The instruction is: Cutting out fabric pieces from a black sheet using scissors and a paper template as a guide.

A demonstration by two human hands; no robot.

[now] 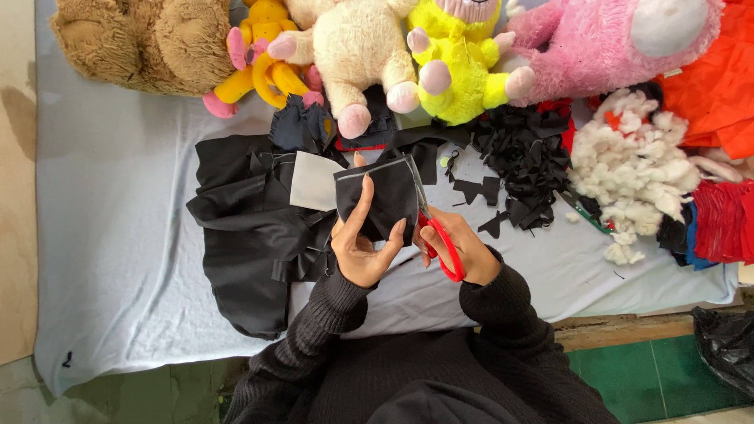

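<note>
My left hand (360,243) holds up a small piece of black fabric (381,196) with a pale stitched edge, thumb and fingers pinching its lower part. My right hand (463,245) grips red-handled scissors (441,245), whose blades run up along the right edge of that black piece. A grey-white fabric piece (312,180) lies just left of the held cloth. Both arms wear dark knitted sleeves.
A larger black cloth (247,228) lies spread on the pale blue sheet (118,235). Black scraps (522,161) and white stuffing (632,161) sit to the right, beside red and orange fabric (719,78). Plush toys (361,47) line the far edge. Green floor is at lower right.
</note>
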